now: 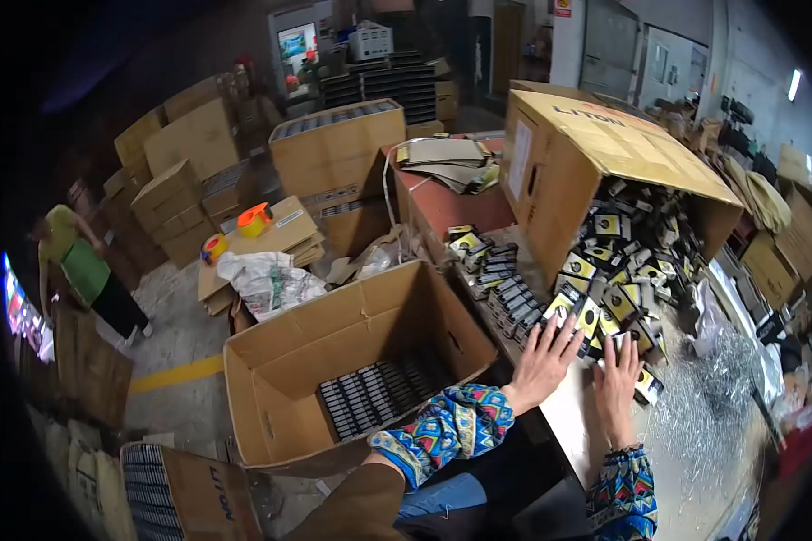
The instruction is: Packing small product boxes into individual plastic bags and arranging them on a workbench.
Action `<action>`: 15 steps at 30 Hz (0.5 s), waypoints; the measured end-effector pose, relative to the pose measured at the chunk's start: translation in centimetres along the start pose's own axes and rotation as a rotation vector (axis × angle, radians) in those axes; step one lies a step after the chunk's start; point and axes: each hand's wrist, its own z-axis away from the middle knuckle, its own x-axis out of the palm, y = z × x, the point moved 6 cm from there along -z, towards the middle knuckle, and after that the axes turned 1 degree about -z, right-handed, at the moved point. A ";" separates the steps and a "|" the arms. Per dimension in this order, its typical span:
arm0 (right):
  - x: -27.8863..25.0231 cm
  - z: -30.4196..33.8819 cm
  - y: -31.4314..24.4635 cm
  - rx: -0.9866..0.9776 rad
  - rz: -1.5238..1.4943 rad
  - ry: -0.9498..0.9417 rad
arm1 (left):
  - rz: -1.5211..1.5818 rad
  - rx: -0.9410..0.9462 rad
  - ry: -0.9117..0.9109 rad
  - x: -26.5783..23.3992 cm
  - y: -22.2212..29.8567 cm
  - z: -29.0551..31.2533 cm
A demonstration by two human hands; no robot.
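Fingers spread, my left hand [547, 359] reaches onto the near edge of a loose pile of small black, yellow and white boxes [622, 302]. My right hand [617, 389] lies beside it, fingers stretched out and touching the near boxes of the same pile. Neither hand is closed around a box. The pile spills from a large cardboard carton [550, 171] tipped on its side on the table [579, 417]. To the left of the pile, similar small boxes [514, 298] stand in tight rows along the table edge. Patterned sleeve covers are on both my forearms.
Left of the table sits an open carton [284, 361] with rows of small boxes [370, 397] at its bottom. Clear plastic scraps [708, 406] cover the table's right side. Tape rolls [254, 219] lie on flattened cardboard. A person [86, 266] in green stands at far left.
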 end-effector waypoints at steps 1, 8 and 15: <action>0.7 -1.0 0.6 -0.004 -0.024 -0.017 | -0.006 -0.005 0.007 -0.3 -0.3 0.1; 3.4 -3.5 4.9 -0.103 -0.067 0.097 | 0.053 -0.049 0.192 1.1 -1.3 0.5; -1.2 4.7 9.2 -0.276 0.064 0.093 | -0.005 -0.014 0.303 0.8 0.4 0.2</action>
